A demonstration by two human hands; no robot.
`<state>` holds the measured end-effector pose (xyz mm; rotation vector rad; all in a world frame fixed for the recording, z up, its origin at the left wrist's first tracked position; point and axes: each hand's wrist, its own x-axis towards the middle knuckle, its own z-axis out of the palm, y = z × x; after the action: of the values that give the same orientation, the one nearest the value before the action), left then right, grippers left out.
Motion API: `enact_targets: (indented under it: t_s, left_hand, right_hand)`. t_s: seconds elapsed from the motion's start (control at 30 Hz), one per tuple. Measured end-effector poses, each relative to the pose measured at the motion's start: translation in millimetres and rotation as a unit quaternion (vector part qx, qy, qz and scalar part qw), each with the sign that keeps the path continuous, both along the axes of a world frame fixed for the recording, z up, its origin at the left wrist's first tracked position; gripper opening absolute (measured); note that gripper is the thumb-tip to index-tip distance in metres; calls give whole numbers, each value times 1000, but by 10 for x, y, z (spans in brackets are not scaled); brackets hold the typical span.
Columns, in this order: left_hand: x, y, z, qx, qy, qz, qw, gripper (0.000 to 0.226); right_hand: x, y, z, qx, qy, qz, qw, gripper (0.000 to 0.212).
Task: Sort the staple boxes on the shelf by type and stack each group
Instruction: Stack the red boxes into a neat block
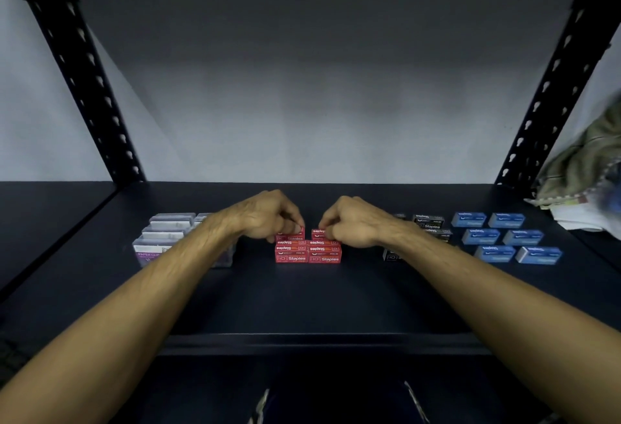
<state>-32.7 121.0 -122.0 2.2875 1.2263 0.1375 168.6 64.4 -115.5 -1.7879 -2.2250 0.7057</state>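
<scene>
Between the two hands, on the dark shelf (302,296), stands a stack of red staple boxes (308,252): two columns side by side, labels facing the viewer. The left hand (265,215) pinches the top red box (291,234) of the left column with curled fingers; the right hand (349,222) pinches the top red box of the right column (318,233) likewise. The two top boxes sit slightly apart. Beyond the left forearm lies a group of clear plastic boxes (168,232), the nearest labelled "PAPER CLIPS"; their contents cannot be made out. Behind the right forearm, black staple boxes (428,221) lie partly hidden. Further to the right of the right hand, six blue staple boxes (504,237) lie in two columns, unstacked. A crumpled cloth (584,168) rests at the far right edge.
</scene>
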Motion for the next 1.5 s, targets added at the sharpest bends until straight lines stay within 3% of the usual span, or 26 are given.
enact_targets:
  t_s: [0.63, 0.77, 0.9, 0.97, 1.1, 1.5]
  left_hand:
    - [13, -144, 55, -12, -1, -11, 1000, 15]
    - [2, -194, 118, -31, 27, -20, 999, 24]
    - [11, -247, 149, -55, 83, -35, 994, 50]
    - [28, -260, 133, -40, 110, -38, 992, 56]
    - [64, -291, 102, 11, 133, -23, 991, 52]
    - [-34, -301, 104, 31, 139, -17, 990, 46]
  right_hand:
    - [-31, -42, 11, -22, 5, 19, 1000, 27]
    - [-20, -66, 39, -48, -1, 27, 999, 25]
    - [-20, -83, 53, -65, -68, 59, 994, 54]
    - [-33, -84, 34, -63, -88, 73, 991, 57]
    - [-59, -76, -12, -30, -107, 84, 990, 55]
    - [-159, -67, -49, 8, -101, 94, 990, 51]
